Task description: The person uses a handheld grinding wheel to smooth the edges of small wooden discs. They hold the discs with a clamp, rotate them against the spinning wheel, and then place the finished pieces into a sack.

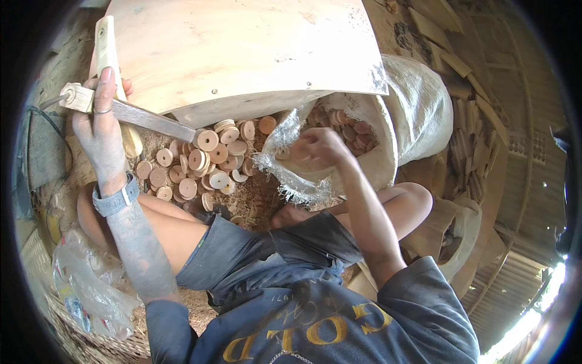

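Observation:
On the left, my left hand point(100, 130) is closed round a flat wooden bar point(151, 118) with a block at its outer end, where it crosses a pale wooden piece point(107, 45). One finger lies across the bar. To the right, my right hand point(318, 147) is at the mouth of a white woven sack point(388, 136). Motion smears its fingers, so its grip is unclear. Inside the sack are many round wooden discs point(357, 134). A loose heap of similar discs with centre holes point(207, 141) lies on the ground between my hands.
A large pale wooden board point(242, 45) stands just beyond the heap and the sack. Wood shavings point(257, 197) cover the ground by my legs. Wood offcuts point(470, 133) are stacked at the far right. A clear plastic bag point(97, 288) lies at the lower left.

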Demonstrator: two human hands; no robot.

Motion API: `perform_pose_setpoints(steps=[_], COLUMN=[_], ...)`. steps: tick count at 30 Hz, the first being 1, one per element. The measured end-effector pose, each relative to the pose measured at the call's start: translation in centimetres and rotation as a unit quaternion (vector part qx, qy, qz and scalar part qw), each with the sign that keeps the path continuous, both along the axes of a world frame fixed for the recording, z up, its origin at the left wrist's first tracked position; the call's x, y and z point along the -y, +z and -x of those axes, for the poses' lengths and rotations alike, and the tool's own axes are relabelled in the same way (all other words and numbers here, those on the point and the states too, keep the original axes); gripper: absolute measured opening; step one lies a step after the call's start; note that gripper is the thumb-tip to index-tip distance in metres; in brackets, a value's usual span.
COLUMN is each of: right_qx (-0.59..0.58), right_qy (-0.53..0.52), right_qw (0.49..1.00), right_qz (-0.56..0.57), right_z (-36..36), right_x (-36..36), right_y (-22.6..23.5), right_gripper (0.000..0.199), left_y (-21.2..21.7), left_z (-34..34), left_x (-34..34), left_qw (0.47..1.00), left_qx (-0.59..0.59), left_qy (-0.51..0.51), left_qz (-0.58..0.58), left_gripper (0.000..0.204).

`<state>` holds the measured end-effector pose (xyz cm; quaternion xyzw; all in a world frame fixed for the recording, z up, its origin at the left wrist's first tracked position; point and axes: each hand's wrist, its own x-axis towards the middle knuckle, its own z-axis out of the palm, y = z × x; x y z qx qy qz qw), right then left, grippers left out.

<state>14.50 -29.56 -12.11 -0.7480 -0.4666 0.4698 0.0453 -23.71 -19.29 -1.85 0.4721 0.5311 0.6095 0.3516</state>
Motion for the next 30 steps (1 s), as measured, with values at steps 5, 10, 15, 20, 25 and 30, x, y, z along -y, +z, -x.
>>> perform_pose_setpoints(steps=[5, 10, 15, 20, 25, 30], right_qx=[0.203, 0.273, 0.357, 0.482, 0.448, 0.429], right_qy=[-0.07, -0.1, 0.039, 0.301, 0.34, 0.366], right_qw=[0.973, 0.944, 0.931, 0.819, 0.826, 0.826], right_qz=[-0.08, -0.155, -0.058, -0.083, 0.036, 0.011], right_z=[-10.0, -12.8, -14.1, -15.9, -16.0, -16.5], right_x=[0.9, 0.5, 2.5, 4.5, 3.5, 2.5], right_y=[3.8, 5.8, 0.9, -3.6, -2.3, -4.0], right_gripper=[0.025, 0.028, 0.036, 0.06, 0.058, 0.042], left_y=[0.0, -0.2, -0.3, -0.4, -0.5, -0.4], left_z=[-0.1, 0.1, 0.3, 0.3, 0.4, 0.4], left_x=[-0.1, -0.2, -0.3, -0.2, -0.2, -0.3], left_qw=[1.0, 1.0, 1.0, 1.0, 1.0, 1.0], left_qx=[0.014, 0.005, -0.014, -0.006, -0.008, -0.014], left_qy=[0.006, 0.008, 0.001, 0.007, -0.003, 0.0], left_qz=[-0.005, -0.003, -0.015, -0.003, -0.01, 0.007], left_gripper=[0.03, 0.029, 0.028, 0.026, 0.026, 0.031])
